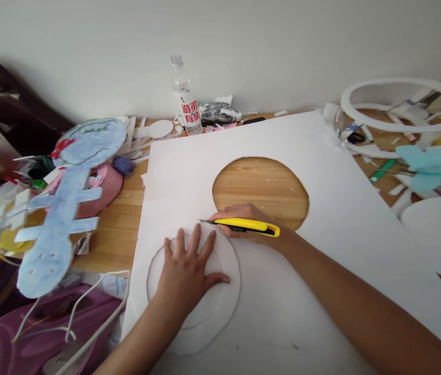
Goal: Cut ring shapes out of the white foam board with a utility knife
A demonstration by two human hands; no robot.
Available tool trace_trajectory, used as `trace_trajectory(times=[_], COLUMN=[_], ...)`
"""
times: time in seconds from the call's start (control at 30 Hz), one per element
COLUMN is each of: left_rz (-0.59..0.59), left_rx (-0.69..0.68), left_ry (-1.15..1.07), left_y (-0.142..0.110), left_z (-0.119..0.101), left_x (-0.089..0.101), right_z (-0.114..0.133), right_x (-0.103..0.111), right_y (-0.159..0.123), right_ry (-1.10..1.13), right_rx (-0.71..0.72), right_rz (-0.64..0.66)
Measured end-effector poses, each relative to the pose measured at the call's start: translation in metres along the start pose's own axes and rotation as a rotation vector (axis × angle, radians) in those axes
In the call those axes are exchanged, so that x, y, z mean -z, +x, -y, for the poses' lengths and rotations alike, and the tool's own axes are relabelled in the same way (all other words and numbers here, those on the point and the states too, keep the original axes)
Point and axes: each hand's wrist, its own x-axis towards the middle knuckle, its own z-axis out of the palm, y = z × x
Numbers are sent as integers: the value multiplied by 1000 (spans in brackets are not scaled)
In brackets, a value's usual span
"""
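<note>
A large white foam board (322, 219) lies on the wooden table, with a round hole (260, 190) cut out of its middle. My left hand (187, 268) rests flat, fingers spread, on a round white disc (220, 307) lying on the board. My right hand (244, 221) grips a yellow utility knife (248, 225). Its blade tip touches the board at the disc's upper edge, just beyond my left fingertips.
A clear bottle (186, 101) with a red label stands by the wall. A blue painted foam figure (68, 198) and craft scraps crowd the left. White foam rings (400, 104), a teal cutout (426, 166) and scraps lie at right. White cables (87, 312) trail at lower left.
</note>
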Motion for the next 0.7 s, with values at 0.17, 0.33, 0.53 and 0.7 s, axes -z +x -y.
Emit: trace_trajectory(times=[0.17,0.33,0.53,0.7], left_rz=[-2,-14,-20,2], left_rx=[1,-4,-5,5], left_ry=[-10,-3,-5,-15], left_y=[-1,-1,0,-1], left_z=[0,0,0,0], left_x=[0,0,-1,1], right_z=[3,9,9,12], right_x=[-1,-2,-3,-2], right_y=[-3,-8,-10,-13], right_ry=[3,2,-48,-99], right_rx=[-18,-38,-28,-40], right_rz=[-31,-40,-50,-31])
